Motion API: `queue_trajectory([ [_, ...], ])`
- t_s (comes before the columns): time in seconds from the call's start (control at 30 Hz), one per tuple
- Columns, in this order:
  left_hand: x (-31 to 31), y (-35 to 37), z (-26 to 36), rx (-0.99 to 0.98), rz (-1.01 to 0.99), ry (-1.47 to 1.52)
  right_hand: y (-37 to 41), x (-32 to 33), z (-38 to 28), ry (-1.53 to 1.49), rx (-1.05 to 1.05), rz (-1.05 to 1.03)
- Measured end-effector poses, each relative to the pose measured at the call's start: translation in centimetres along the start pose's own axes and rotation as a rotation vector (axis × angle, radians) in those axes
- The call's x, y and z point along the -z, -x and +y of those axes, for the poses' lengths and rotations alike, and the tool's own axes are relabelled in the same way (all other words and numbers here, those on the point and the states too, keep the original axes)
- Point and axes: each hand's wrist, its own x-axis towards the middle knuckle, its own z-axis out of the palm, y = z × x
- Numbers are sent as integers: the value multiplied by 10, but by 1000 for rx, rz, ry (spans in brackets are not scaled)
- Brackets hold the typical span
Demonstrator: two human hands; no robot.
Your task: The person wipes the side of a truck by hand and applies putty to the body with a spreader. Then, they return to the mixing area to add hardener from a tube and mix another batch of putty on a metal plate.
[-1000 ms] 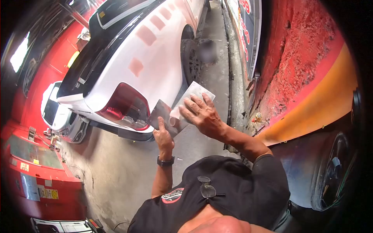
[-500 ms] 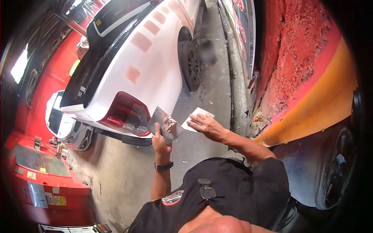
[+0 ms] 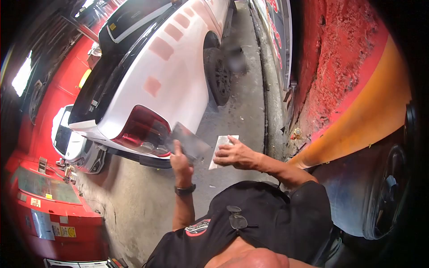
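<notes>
My left hand (image 3: 181,164), with a dark watch at the wrist, grips a grey flat plate (image 3: 193,145), which is blurred by motion and lies in front of the taillight's edge. In my right hand (image 3: 237,155) is a thin white sheet (image 3: 218,152), tilted upright, with my fingers pressed over its face. A gap of floor separates plate and sheet. Beyond my left hand stands a white vehicle (image 3: 147,67) with pinkish patches (image 3: 152,86) along its side and a red taillight (image 3: 145,127) at its corner.
A rough red wall (image 3: 339,67) rises on the right, with an orange panel (image 3: 357,120) and a blue drum (image 3: 353,201) below. At left are a smaller car (image 3: 82,152) and a red door panel (image 3: 62,214). The vehicle's wheel (image 3: 219,76) rests on concrete.
The white sheet has turned more upright and moved slightly down, away from the plate. The plate has shifted and blurred, and the pinkish lump seen on it earlier no longer shows.
</notes>
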Motion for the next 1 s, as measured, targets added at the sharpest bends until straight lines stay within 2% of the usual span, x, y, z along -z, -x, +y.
queue_trajectory([
  [0.1,2,-7,25,22,-239,385,-12,39,-1,-220,-81,292],
  [0.13,6,-11,19,54,-248,336,-22,57,-7,-260,-94,366],
  [0.23,-9,6,5,200,-329,482,-45,69,-24,-525,6,630],
  [0.3,-10,8,-9,346,-490,735,-51,70,-33,-499,68,580],
  [0.37,-6,7,-19,288,-672,676,-47,57,-28,-384,84,491],
  [0.43,-9,13,-19,246,-435,525,-38,42,-13,-293,27,442],
  [0.47,-11,18,-18,185,-362,495,-33,38,-5,-224,-68,363],
  [0.5,-6,17,-20,167,-366,530,-31,35,4,-213,-111,365],
  [0.57,6,9,-22,122,-380,597,-15,30,16,232,-162,92],
  [0.6,3,15,-8,65,-379,568,-7,22,18,257,-159,28],
  [0.7,-4,24,22,24,-181,358,-11,33,16,39,-274,281],
  [0.73,-2,22,16,25,-91,266,-22,46,13,-108,-298,450],
  [0.83,-1,21,-2,36,-169,107,-31,32,-15,205,-238,241],
  [0.87,0,17,-11,-88,-123,5,-31,25,-27,251,-236,188],
  [0.97,-11,25,-10,-180,-77,106,-36,57,-29,323,-280,262],
  [1.0,-5,24,-10,-109,-68,41,-40,60,-28,242,-333,347],
])
